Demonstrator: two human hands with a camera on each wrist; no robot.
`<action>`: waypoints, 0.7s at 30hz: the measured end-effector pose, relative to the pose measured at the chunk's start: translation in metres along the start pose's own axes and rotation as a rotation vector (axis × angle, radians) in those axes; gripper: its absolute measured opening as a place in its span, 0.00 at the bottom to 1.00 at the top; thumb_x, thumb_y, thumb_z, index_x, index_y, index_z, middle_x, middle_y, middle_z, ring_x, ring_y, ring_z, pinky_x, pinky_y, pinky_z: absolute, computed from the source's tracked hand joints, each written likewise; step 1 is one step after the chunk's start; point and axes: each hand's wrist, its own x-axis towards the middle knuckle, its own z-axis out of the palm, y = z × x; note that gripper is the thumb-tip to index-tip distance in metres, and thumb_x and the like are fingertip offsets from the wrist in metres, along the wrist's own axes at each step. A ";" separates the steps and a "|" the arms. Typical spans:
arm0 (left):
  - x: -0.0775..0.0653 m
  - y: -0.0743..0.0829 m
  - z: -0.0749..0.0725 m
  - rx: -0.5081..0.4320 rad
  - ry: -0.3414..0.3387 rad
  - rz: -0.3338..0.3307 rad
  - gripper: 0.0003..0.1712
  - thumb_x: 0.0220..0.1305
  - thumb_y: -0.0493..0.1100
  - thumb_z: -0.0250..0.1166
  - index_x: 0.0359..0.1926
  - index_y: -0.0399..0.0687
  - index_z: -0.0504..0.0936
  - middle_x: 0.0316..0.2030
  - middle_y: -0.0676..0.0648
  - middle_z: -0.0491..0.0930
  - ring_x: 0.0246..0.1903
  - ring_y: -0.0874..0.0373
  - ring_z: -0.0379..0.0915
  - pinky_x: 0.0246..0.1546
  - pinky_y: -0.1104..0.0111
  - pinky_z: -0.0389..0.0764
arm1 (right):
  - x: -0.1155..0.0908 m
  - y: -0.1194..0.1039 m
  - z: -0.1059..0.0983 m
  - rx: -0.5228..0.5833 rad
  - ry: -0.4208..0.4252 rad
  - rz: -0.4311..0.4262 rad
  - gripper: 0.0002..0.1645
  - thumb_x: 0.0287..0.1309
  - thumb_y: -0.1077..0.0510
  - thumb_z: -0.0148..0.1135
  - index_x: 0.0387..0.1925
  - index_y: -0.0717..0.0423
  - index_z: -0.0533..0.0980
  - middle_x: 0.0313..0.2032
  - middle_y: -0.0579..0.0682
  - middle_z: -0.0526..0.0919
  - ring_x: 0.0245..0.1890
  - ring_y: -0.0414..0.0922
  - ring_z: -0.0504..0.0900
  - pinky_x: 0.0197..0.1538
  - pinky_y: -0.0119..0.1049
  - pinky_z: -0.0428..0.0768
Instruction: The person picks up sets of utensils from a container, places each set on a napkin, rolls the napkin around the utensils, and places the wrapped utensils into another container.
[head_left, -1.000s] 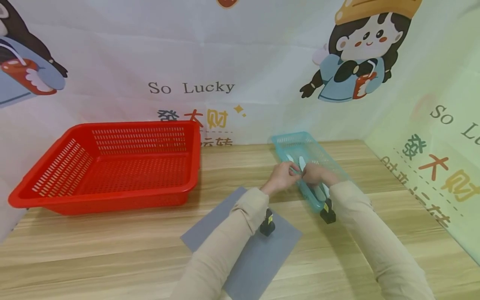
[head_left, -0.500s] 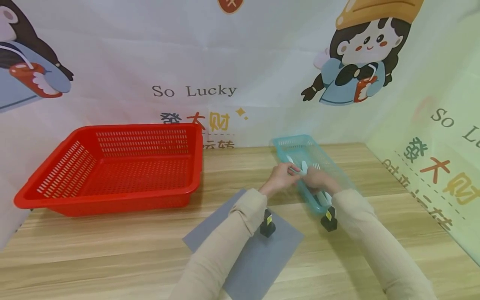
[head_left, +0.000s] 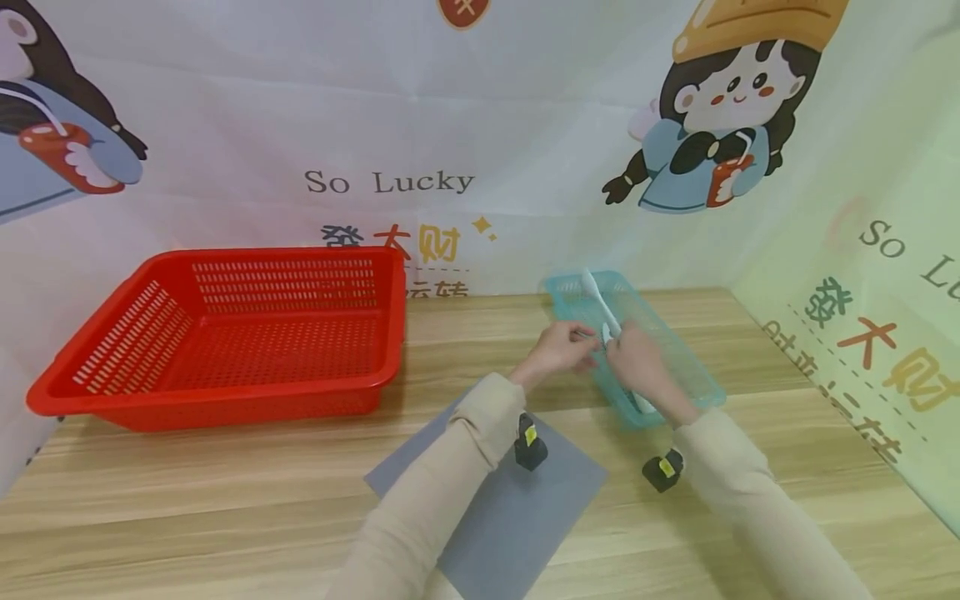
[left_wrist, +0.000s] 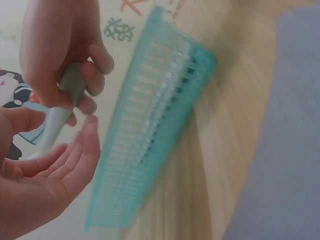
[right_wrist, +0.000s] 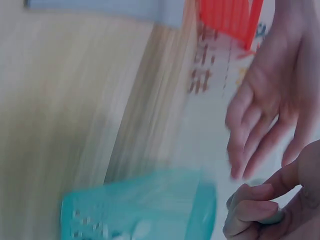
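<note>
In the head view my right hand [head_left: 637, 358] grips a white spoon [head_left: 602, 304], its broader end pointing up and left over the blue basket [head_left: 678, 346]. Its grey-green handle [left_wrist: 75, 82] shows between those fingers in the left wrist view. My left hand [head_left: 558, 346] is just left of it, fingers loosely bent and thumb apart, around the spoon's pale shaft. Contact there cannot be made out. Below the hands, more white cutlery [head_left: 642, 404] lies in the basket, partly covered by my right hand.
A large red basket [head_left: 247, 400] stands on the left of the wooden table [head_left: 225, 500]. A grey mat [head_left: 510, 517] lies under my left forearm. Printed cloth [head_left: 517, 108] hangs behind and at the right side.
My right hand has raised the spoon out of the basket, where it was working among the cutlery. The left hand has shifted slightly left, and its fingers have loosened.
</note>
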 end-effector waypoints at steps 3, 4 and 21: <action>-0.001 0.002 -0.001 -0.085 -0.001 -0.023 0.23 0.64 0.46 0.52 0.53 0.34 0.69 0.44 0.39 0.77 0.35 0.51 0.79 0.37 0.65 0.79 | -0.007 -0.008 0.006 0.016 0.027 -0.051 0.18 0.58 0.68 0.36 0.45 0.83 0.55 0.15 0.50 0.64 0.09 0.37 0.61 0.12 0.24 0.62; -0.002 0.002 -0.001 -0.107 0.006 -0.031 0.23 0.64 0.47 0.52 0.53 0.34 0.70 0.43 0.40 0.78 0.35 0.52 0.79 0.37 0.65 0.79 | -0.009 -0.010 0.008 0.011 0.026 -0.075 0.18 0.58 0.69 0.36 0.46 0.83 0.54 0.14 0.50 0.64 0.09 0.36 0.60 0.12 0.23 0.61; -0.039 -0.017 -0.028 -0.143 0.090 -0.139 0.12 0.62 0.37 0.54 0.33 0.27 0.75 0.35 0.33 0.79 0.25 0.54 0.80 0.27 0.71 0.79 | -0.026 -0.036 0.052 -0.077 0.050 -0.145 0.20 0.53 0.65 0.54 0.45 0.74 0.61 0.20 0.57 0.73 0.14 0.43 0.69 0.15 0.30 0.66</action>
